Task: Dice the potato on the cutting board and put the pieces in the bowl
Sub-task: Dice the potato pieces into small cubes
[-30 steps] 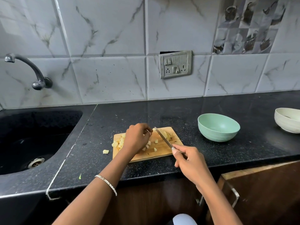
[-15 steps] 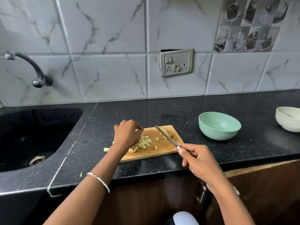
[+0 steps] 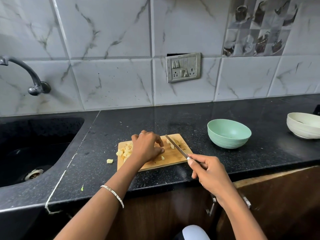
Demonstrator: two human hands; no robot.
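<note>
A small wooden cutting board (image 3: 173,159) lies on the black counter. Several diced potato pieces (image 3: 125,150) are heaped at its left end, and an uncut potato chunk (image 3: 171,143) sits at its far right. My left hand (image 3: 147,147) rests over the board's middle with fingers loosely curled, touching the pieces and hiding some. My right hand (image 3: 207,172) grips the handle of a knife (image 3: 176,146) whose blade lies across the chunk. The green bowl (image 3: 228,133) stands to the right of the board and looks empty. One potato cube (image 3: 109,161) lies on the counter left of the board.
A black sink (image 3: 34,144) with a tap (image 3: 26,75) is on the left. A white bowl (image 3: 303,125) stands at the far right. A socket plate (image 3: 183,67) is on the tiled wall. The counter's front edge runs just below the board.
My left hand has shifted right across the board, leaving the diced heap at the left end. The knife and my right hand have stayed nearly where they were.
</note>
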